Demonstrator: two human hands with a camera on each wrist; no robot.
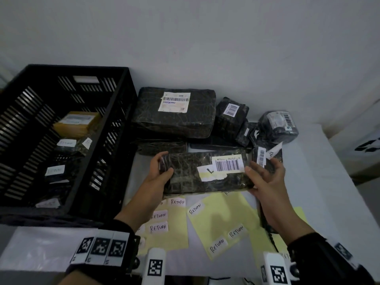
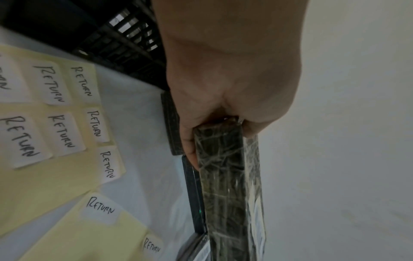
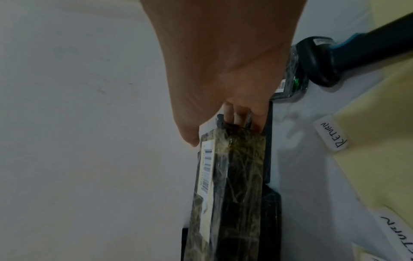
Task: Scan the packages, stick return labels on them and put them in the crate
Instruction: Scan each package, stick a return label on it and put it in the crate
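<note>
Head view shows our left hand (image 1: 159,171) and right hand (image 1: 265,177) clamped on opposite short ends of the long wrapped package (image 1: 205,171), its axis running left-right above the table, with the crate (image 1: 115,128) nearer our left.

Crate (image 1: 67,204) wall beside left hand (image 1: 158,171).

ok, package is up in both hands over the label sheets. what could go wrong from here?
1. The left hand and right hand hold the package only by its short ends; the glossy wrap could slip.
2. It hangs low over the return labels and could scuff or drag them.
3. No return label shows on its top face, so it could reach the crate unlabeled.
</note>
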